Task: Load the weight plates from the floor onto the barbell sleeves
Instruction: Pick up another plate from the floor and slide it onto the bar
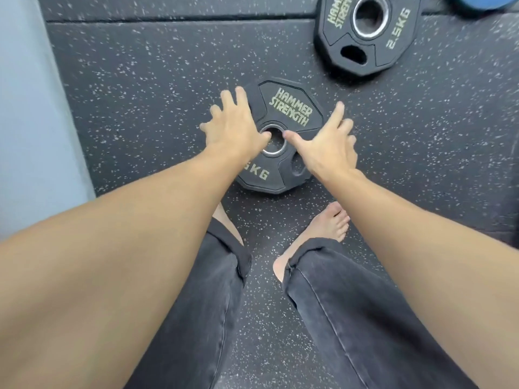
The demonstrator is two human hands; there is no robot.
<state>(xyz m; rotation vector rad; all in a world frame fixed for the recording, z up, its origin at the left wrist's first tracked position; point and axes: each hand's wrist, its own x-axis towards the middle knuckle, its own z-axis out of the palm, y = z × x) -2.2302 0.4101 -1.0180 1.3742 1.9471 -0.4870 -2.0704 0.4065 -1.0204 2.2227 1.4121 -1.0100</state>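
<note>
Both hands over a plate on the floor

Beyond the bare feet (327, 230), the left hand (233, 127) and right hand (327, 143) spread open-fingered over the near weight plate (292, 108) lying flat on the speckled floor (154, 94); a second plate (368, 32) lies farther right.

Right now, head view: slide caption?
Both hands reach onto a Hammer Strength plate lying flat on the floor.

We see a dark speckled rubber floor (140, 94) with a seam running across its far side. Two black weight plates lie flat on it: the near plate (292, 108) just ahead of two bare feet (331, 226), the far plate (393, 40) well beyond, upper right.
</note>
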